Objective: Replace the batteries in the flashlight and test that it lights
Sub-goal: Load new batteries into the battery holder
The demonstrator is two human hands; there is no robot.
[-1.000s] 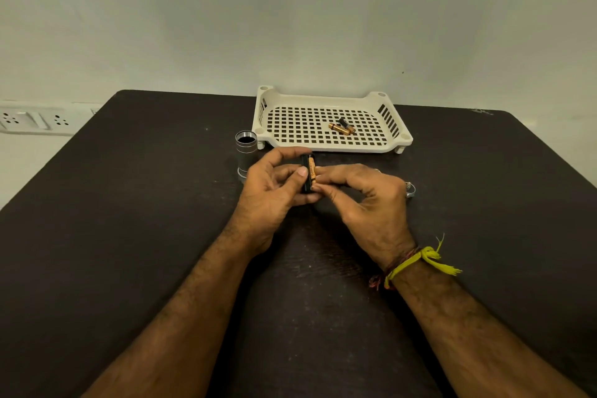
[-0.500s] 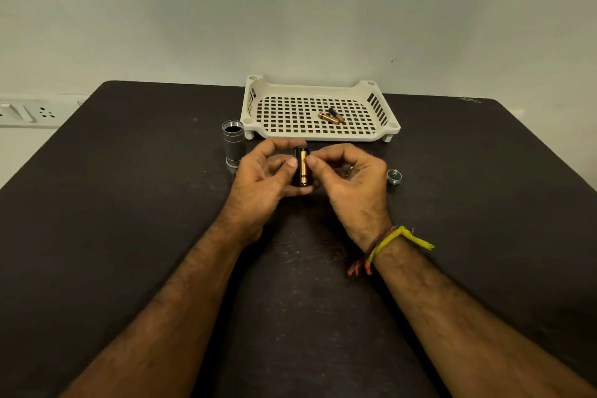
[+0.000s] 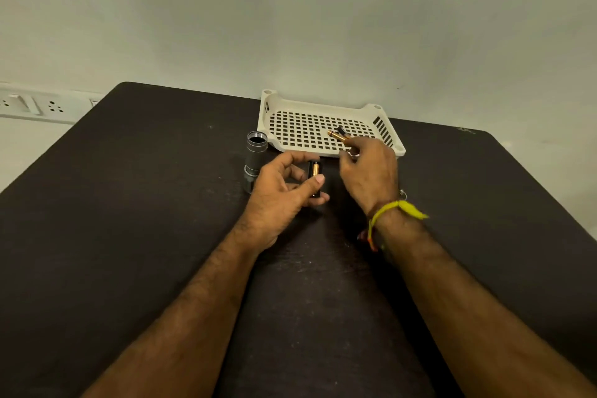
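Note:
My left hand point(image 3: 281, 194) grips a black battery holder point(image 3: 315, 178) upright between thumb and fingers; a copper-coloured battery shows in its slot. My right hand point(image 3: 368, 171) is apart from the holder, fingers loosely curled over the front rim of the cream perforated tray point(image 3: 290, 100) and holding nothing. Two loose batteries point(image 3: 337, 134) lie in the tray just beyond its fingertips. The grey flashlight body point(image 3: 255, 155) stands upright, open threaded end up, left of my left hand. A small metal cap point(image 3: 402, 193) peeks out behind my right wrist.
The dark table point(image 3: 129, 220) reaches back to a pale wall. A white socket strip point(image 3: 32, 103) is mounted on the wall at far left. The tray sits against the table's back edge.
My right hand has let go of the holder and moved up and right to the tray's front rim. My left hand keeps hold of the holder alone.

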